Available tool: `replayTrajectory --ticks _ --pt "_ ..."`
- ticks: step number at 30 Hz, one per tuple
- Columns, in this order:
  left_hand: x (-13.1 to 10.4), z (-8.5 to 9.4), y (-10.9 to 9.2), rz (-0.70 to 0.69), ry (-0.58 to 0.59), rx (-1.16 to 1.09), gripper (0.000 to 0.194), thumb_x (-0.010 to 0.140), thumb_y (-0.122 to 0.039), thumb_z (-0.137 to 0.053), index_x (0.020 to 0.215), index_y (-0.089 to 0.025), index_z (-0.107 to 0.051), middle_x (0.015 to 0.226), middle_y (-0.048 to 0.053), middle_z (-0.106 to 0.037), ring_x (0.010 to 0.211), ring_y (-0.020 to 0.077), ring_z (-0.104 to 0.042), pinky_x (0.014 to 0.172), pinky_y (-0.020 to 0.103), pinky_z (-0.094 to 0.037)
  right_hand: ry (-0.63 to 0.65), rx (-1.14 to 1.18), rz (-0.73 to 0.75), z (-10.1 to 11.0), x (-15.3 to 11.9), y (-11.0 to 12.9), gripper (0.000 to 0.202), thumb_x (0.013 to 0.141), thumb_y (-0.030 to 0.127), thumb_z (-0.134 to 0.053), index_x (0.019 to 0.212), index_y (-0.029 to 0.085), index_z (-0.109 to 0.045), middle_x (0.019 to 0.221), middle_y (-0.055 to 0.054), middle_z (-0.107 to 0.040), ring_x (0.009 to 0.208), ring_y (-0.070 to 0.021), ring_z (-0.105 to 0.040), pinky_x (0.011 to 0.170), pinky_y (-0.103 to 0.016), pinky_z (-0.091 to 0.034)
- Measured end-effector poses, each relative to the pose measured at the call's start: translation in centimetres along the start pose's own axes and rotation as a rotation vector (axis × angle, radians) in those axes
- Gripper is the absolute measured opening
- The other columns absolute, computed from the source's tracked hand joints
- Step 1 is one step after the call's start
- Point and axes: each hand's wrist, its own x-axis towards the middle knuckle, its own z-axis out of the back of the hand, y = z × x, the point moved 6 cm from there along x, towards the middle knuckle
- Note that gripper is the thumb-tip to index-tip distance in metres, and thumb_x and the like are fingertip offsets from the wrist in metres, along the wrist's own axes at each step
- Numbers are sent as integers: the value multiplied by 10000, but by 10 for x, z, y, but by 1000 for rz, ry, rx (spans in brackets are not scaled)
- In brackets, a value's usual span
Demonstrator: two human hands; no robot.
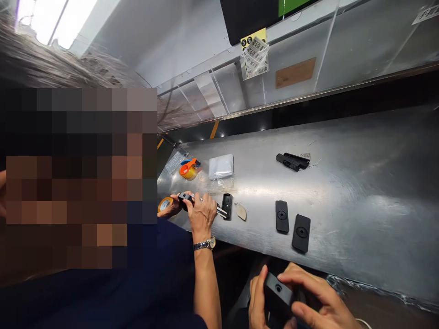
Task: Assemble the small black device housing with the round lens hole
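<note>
A small black rectangular case (279, 294) with a round hole in its end is held low at the front of the metal table. My left hand (257, 299) grips its left side, fingers pressed along the edge. My right hand (318, 294) holds it from the right, with the index fingertip at the top edge and the thumb at the near side. The lower part of the case is hidden. Beyond my hands, two flat black covers (282, 216) with round recesses lie on the table. Farther back is a small group of black parts (293, 161).
A co-worker at left, wearing a watch (205, 243), holds a black part (185, 196) and tweezers (221, 211). Near them are an open black case (227, 205), a beige oval piece (241, 211), an orange tape dispenser (189, 169) and a white packet (221, 167). The metal table (370, 192) extends right.
</note>
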Motion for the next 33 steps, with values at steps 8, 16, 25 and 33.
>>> replayTrajectory --ticks 8,16,25,33 --pt "7 -2 -24 -172 48 15 668 755 -535 -581 1319 -221 -409 932 66 -554 776 183 -575 665 290 -514 38 170 -49 -2 0 -10 162 835 396 -546 801 241 -516 774 -12 -539 748 -177 -531 676 -296 -450" --pt "7 -2 -31 -312 54 129 522 835 -287 -465 1348 -263 -376 1005 82 -552 892 213 -558 814 368 -499 -35 240 -368 -5 -1 -11 311 790 518 -540 853 216 -571 795 -28 -566 774 -192 -530 716 -333 -436" --pt "9 -2 -29 -346 206 95 638 831 -237 -409 1435 -249 -206 1088 118 -566 1020 259 -541 868 422 -491 32 257 -465 -8 13 -7 278 787 470 -568 744 196 -554 686 0 -549 681 -154 -489 647 -285 -405" --pt "4 2 -30 -185 293 99 727 739 -254 -535 1418 -191 -283 1122 144 -585 1014 289 -576 816 398 -526 32 393 -506 -15 12 -4 300 781 476 -585 843 183 -577 651 32 -521 602 -105 -436 581 -240 -365"
